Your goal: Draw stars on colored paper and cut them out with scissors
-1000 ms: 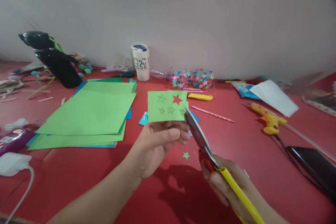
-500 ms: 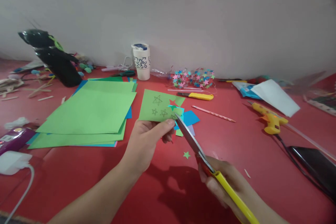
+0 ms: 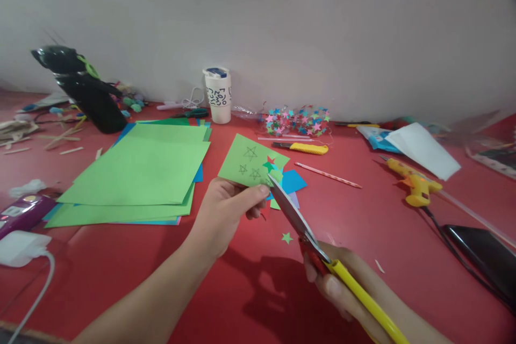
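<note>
My left hand [image 3: 226, 215] pinches the near edge of a small green paper [image 3: 245, 164] that has pencilled stars drawn on it and a star-shaped hole near its right side. The paper is held tilted above the red table [image 3: 242, 290]. My right hand [image 3: 346, 285] grips yellow-handled scissors [image 3: 306, 231], whose blades point up and left with the tips touching the paper's right edge. A small cut-out green star [image 3: 286, 237] lies on the table below the blades.
A stack of green and blue sheets [image 3: 137, 172] lies to the left. Blue paper scraps [image 3: 292, 180], a yellow utility knife [image 3: 300, 147], a pencil [image 3: 326, 174], a pile of coloured stars [image 3: 296, 121], a white cup [image 3: 217, 95], a yellow glue gun [image 3: 413, 183] and a black phone [image 3: 484, 263] sit around.
The green paper has tilted from upright to slanting away and dropped lower. The scissors moved left and down with it, tips staying at the paper's right edge.
</note>
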The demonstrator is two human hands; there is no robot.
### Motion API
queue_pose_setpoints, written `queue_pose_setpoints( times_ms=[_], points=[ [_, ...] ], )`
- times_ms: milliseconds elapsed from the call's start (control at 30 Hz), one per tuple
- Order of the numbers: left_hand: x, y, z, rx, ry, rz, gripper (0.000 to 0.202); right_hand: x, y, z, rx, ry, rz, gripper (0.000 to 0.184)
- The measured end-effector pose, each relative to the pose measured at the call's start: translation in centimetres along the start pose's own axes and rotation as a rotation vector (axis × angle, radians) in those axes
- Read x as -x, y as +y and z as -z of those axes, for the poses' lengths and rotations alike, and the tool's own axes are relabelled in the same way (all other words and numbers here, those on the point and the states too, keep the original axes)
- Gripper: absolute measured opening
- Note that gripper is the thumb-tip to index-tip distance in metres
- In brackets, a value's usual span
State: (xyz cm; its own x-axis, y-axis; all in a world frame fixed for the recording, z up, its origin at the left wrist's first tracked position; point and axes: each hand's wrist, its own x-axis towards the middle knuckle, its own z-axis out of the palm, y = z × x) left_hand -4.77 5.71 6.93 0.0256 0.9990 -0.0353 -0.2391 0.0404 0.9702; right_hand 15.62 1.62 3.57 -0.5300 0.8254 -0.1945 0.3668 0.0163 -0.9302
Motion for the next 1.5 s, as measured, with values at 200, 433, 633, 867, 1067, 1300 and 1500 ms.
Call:
queue_pose_setpoints(
  times_ms=[200, 433, 633, 867, 1067, 1300, 1500],
  points=[
    [0.04, -0.01, -0.05, 0.002, -0.011, 0.000, 0.016, 0.11, -0.22, -0.01, -0.034, -0.003, 0.008, 0.055],
    [0.05, -0.29, -0.29, 0.020, 0.018, 0.013, 0.017, 0.21, -0.29, -0.21, -0.017, 0.051, -0.022, 0.055],
    [0.11, -0.26, -0.49, 0.019, 0.032, 0.034, 0.021, -0.04, 0.17, -0.28, -0.050, 0.015, -0.027, 0.055],
    [0.08, -0.24, -0.66, 0.042, 0.017, 0.033, 0.020, -0.03, -0.16, -0.33, -0.056, 0.032, -0.031, 0.054],
    [0.04, -0.30, -0.64, 0.056, 0.005, 0.027, 0.022, -0.04, -0.18, -0.24, -0.064, 0.037, -0.042, 0.055],
    [0.00, -0.25, -0.67, 0.080, -0.011, 0.027, 0.022, -0.20, 0.00, -0.22, -0.087, -0.001, -0.054, 0.055],
    [-0.05, -0.07, -0.48, 0.064, -0.006, 0.042, 0.020, -0.21, -0.16, -0.21, -0.060, 0.026, -0.037, 0.054]
  ],
)
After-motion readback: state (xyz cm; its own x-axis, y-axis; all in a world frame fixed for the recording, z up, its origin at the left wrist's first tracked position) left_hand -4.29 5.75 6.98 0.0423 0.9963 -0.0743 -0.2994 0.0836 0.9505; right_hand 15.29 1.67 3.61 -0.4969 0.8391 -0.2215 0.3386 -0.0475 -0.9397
